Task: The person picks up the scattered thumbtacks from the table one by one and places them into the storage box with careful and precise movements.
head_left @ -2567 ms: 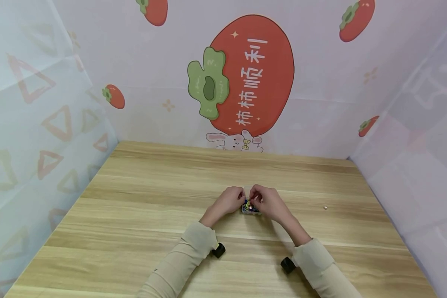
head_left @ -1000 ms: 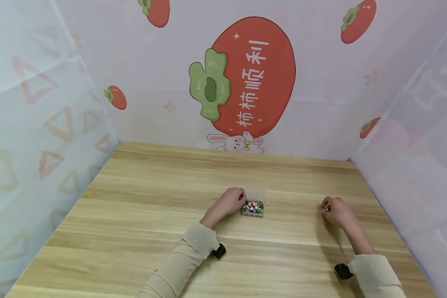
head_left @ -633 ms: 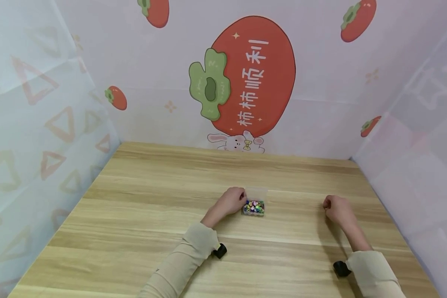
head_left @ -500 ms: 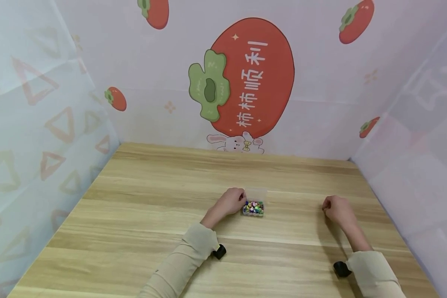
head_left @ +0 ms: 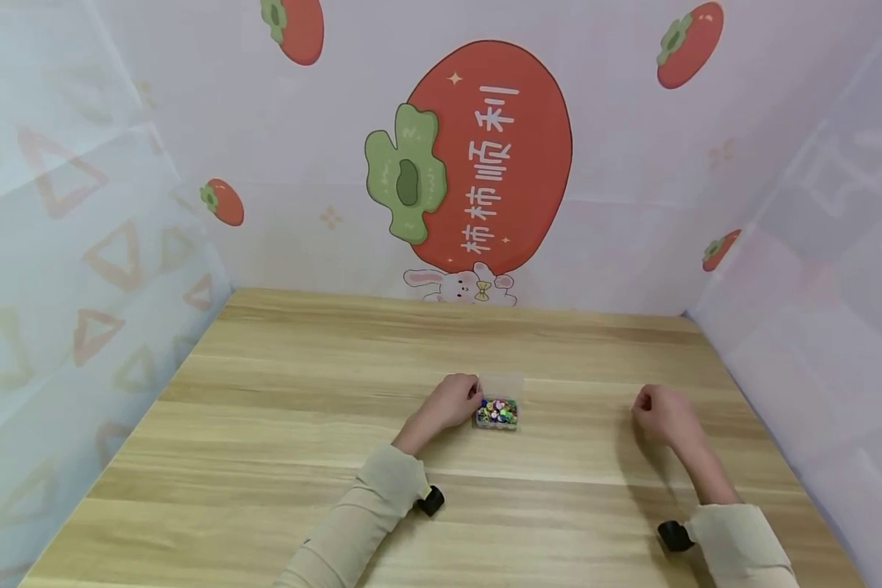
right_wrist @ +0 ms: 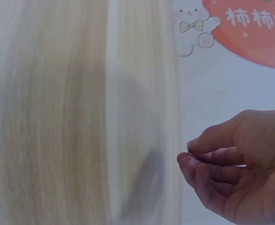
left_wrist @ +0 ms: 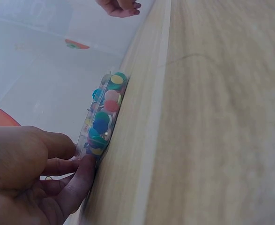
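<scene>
A small clear plastic box (head_left: 497, 414) of colourful round-headed thumbtacks stands on the table, its clear lid (head_left: 503, 383) folded back behind it. My left hand (head_left: 452, 401) grips the box's left end; in the left wrist view, the thumb and fingers (left_wrist: 83, 176) pinch its near end, and the multicoloured thumbtacks (left_wrist: 100, 125) show through the wall. Well to the right, my right hand (head_left: 665, 415) is just above the table, thumb and fingertips together. In the right wrist view, the right hand (right_wrist: 240, 164) pinches a tiny thumbtack (right_wrist: 189, 147), mostly hidden by the fingertips.
The wood-grain table (head_left: 301, 359) meets a printed cloth wall (head_left: 294, 245) at the back, with cloth walls at both sides. Each wrist wears a black camera, the left camera (head_left: 431, 501) and the right camera (head_left: 674, 536).
My right hand has moved from over the box to the right, where a small thumbtack lay; that thumbtack no longer shows on the table. My left hand has stayed at the box.
</scene>
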`<state>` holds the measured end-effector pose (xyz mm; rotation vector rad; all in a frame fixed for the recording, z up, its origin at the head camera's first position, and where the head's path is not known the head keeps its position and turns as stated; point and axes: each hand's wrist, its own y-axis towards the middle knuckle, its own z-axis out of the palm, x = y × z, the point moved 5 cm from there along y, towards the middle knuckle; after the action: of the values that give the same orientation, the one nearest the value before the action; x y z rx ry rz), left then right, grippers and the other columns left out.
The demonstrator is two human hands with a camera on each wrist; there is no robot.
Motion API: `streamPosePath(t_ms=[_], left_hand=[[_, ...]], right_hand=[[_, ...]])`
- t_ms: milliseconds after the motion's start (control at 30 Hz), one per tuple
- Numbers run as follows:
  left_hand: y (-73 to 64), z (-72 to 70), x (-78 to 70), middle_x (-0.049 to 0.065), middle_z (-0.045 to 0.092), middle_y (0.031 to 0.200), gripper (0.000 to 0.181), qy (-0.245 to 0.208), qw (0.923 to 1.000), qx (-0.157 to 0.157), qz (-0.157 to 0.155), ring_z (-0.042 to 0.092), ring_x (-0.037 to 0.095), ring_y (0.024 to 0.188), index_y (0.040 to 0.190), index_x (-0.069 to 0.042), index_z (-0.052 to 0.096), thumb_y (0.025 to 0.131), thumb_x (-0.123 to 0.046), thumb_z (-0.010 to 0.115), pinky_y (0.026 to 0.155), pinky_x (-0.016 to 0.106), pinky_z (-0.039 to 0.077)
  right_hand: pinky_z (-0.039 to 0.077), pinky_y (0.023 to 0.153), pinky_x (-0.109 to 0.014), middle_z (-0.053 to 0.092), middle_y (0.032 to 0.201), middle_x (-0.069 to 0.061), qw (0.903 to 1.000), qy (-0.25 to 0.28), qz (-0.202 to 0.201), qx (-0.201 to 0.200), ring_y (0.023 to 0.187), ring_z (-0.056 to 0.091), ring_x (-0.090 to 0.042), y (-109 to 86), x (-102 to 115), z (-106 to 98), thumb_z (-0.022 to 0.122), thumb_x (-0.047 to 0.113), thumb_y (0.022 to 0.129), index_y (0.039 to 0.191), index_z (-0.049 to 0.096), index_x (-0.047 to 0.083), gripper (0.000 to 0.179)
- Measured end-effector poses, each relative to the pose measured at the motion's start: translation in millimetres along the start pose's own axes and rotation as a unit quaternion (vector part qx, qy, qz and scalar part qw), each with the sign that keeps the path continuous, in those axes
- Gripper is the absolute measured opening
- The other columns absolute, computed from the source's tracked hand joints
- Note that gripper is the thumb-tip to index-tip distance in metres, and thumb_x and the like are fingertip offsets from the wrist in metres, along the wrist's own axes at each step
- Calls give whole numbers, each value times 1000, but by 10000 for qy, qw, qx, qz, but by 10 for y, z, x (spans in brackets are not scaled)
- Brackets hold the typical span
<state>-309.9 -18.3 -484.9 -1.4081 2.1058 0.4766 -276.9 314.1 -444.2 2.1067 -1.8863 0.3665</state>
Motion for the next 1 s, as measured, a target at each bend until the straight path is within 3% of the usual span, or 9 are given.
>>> streamPosePath(t_ms=[333,1000], left_hand=[[5,7,13,-1,56,74,19,-17,10000,-5,64,48,11,64,84,-10,62,100,-15,55,59,23,39],[-2,-12,-1,-1,56,73,19,-37,9999,-40,141,47,11,64,83,-10,62,100,-15,55,59,22,38]], right_hand=[[40,58,-31,61,71,-3,9992,229,-266,-214,62,50,-15,-68,323,-61,61,7,84,81,64,3,6],[45,60,-28,64,73,-3,9944,592,-840,-225,63,54,-11,-18,916,110,64,4,90,86,68,2,6]])
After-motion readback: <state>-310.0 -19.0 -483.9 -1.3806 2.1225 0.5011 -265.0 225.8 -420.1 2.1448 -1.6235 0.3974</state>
